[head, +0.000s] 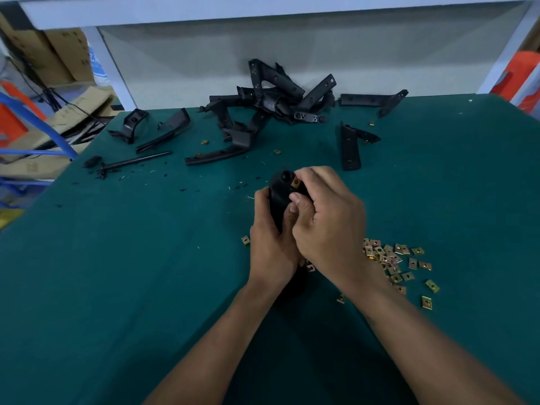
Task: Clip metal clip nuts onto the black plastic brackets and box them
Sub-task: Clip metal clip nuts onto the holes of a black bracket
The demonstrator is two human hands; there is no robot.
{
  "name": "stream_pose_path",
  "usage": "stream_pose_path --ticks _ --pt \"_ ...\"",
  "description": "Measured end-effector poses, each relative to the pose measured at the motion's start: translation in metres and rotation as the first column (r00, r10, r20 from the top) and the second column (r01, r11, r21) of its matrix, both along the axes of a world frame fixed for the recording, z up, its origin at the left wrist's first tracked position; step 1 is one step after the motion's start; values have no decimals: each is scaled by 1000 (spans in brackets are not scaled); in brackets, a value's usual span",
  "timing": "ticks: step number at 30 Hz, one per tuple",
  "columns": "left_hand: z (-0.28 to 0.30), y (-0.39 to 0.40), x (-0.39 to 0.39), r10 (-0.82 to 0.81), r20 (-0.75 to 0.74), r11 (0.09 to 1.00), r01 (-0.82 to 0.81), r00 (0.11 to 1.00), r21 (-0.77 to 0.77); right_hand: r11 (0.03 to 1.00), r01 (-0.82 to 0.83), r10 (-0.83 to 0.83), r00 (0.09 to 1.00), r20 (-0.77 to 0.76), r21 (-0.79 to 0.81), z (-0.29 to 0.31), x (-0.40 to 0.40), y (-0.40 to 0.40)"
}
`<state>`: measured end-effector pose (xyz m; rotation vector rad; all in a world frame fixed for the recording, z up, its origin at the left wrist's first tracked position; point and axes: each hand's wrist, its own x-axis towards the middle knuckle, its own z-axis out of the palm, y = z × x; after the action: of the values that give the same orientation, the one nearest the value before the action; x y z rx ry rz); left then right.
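Both hands are up together over the middle of the green counter (117, 287). The left hand (270, 247) wraps its fingers round a black bracket (279, 197) in a tight grip and stands it up. The right hand (327, 220) curls over the top, and its grip pinches a small gold clip nut (296, 182) against the bracket's top edge. More clip nuts (391, 261) lie just to the right. A pile of brackets (271, 97) sits at the back.
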<state>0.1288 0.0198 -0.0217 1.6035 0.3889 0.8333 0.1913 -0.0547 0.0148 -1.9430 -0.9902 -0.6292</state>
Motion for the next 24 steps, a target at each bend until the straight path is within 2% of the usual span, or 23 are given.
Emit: stream_pose_path --ticks 5,9,13,18,22,24 --pt "4 2 2 -52 50 991 57 997 -118 990 -109 120 982 -143 87 -3 10 -5" --pt "2 2 5 -45 50 980 53 998 -190 998 60 -60 978 -202 -4 -11 10 -14" --pt "0 1 5 -35 71 975 50 997 -219 996 89 -89 990 -108 -6 -11 13 -15" --pt "-3 2 3 39 61 999 -37 997 -31 986 149 -141 985 101 -76 -14 13 -15" --pt "-2 -1 1 77 106 993 -86 991 85 991 124 -117 984 133 -45 -16 14 -15" --pt "-2 -1 1 83 113 993 -92 990 77 995 97 -92 987 130 -33 -15 12 -14"
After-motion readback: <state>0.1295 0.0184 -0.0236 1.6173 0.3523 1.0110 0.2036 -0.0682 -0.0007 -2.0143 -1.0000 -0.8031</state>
